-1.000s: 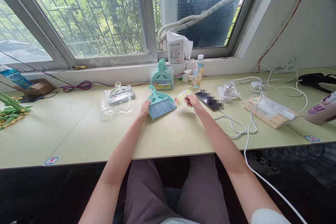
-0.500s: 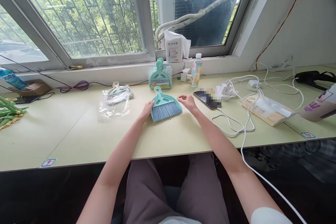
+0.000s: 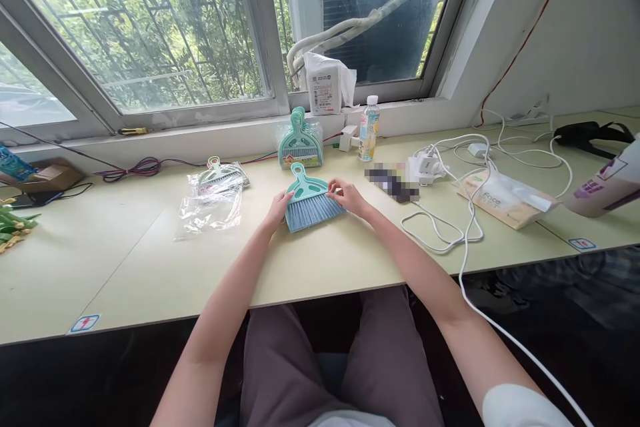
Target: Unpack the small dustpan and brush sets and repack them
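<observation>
A small teal brush and dustpan set [image 3: 311, 208], with grey-blue bristles toward me and its looped handle away from me, is over the middle of the table. Its left edge is held by my left hand [image 3: 278, 208], thumb on top. My right hand [image 3: 347, 196] is at the right edge of the set, fingers bent and pinched close together against it. Behind the set, several similar teal sets in clear wrap [image 3: 300, 143] stand by the wall. A wrapped set [image 3: 223, 175] lies to the left, with a clear plastic bag [image 3: 210, 212] in front of it.
A bottle [image 3: 369, 128], a phone [image 3: 393, 184], white chargers [image 3: 427, 165] and looped cables are to the right, with a tissue pack [image 3: 505, 198] beyond. A cardboard box [image 3: 57, 175] is at the far left. One white cable hangs over the table's front edge near my right arm.
My right hand has moved left, from just beside the teal set onto its right edge. My left hand still holds the set. The view has shifted slightly.
</observation>
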A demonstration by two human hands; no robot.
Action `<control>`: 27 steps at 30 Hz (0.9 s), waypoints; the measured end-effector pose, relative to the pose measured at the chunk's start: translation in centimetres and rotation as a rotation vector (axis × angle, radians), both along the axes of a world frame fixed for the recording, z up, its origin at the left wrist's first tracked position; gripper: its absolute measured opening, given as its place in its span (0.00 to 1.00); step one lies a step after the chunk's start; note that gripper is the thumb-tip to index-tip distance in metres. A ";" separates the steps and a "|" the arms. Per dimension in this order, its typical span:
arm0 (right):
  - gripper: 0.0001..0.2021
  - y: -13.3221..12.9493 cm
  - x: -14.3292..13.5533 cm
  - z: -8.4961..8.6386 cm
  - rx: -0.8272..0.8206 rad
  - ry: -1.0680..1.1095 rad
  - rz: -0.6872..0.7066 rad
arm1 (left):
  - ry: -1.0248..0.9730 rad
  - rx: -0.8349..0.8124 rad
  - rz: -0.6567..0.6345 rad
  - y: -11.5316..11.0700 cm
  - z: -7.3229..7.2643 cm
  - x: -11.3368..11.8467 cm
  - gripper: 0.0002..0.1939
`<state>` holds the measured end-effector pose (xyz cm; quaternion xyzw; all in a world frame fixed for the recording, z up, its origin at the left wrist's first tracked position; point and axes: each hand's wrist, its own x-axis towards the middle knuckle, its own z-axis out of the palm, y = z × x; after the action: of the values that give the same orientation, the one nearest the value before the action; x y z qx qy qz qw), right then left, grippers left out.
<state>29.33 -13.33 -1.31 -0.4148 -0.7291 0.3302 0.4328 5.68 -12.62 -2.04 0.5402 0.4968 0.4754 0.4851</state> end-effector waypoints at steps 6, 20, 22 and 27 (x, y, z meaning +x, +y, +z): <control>0.09 -0.9 -0.9 0.7 0.140 -0.120 -0.025 | 0.004 0.036 -0.069 0.2 -0.2 0.3 0.14; 0.23 -1.9 -1.9 0.8 0.308 -0.230 -0.450 | 0.315 0.351 0.025 -2.9 1.1 3.0 0.17; 0.19 -2.2 -2.5 1.0 0.343 -0.246 -0.431 | 0.347 0.400 0.064 -3.8 1.3 3.4 0.21; 0.17 -2.8 -3.8 1.0 0.368 -0.254 -0.434 | 0.369 0.548 0.051 -5.6 1.8 3.9 0.24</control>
<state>25.57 -16.12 -0.29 -0.5133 -0.7194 0.0383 0.4665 9.57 -18.26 -0.23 0.7150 0.4433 0.4974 0.2118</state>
